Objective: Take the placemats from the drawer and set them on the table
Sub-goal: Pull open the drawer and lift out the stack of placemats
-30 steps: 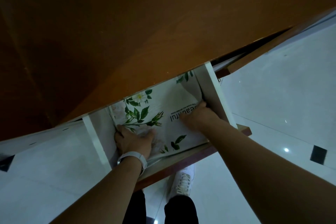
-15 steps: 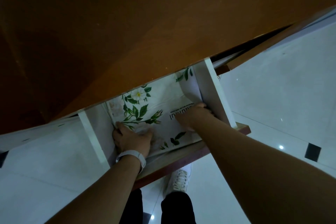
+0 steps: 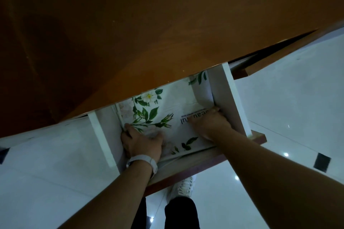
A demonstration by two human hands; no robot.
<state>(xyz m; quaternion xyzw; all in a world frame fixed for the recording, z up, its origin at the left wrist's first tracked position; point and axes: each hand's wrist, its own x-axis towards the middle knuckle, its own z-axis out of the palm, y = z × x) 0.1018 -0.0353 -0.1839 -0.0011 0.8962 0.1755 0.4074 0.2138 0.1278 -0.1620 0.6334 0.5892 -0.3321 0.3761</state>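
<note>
I see both hands inside the one open drawer [image 3: 230, 98] under the bench [image 3: 149, 24]. The left hand [image 3: 143, 143] lies flat, fingers curled at the edge of the floral placemats [image 3: 167, 113] — I count at least two layered edges — while the right hand [image 3: 210, 124] presses down near the drawer's right wall; whether it grips, I cannot tell.

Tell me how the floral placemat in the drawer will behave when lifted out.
The floral placemat is probably floppy: its right edge curls up the drawer wall. Likely light, being thin. It may sag between the left hand and right hand.
</note>
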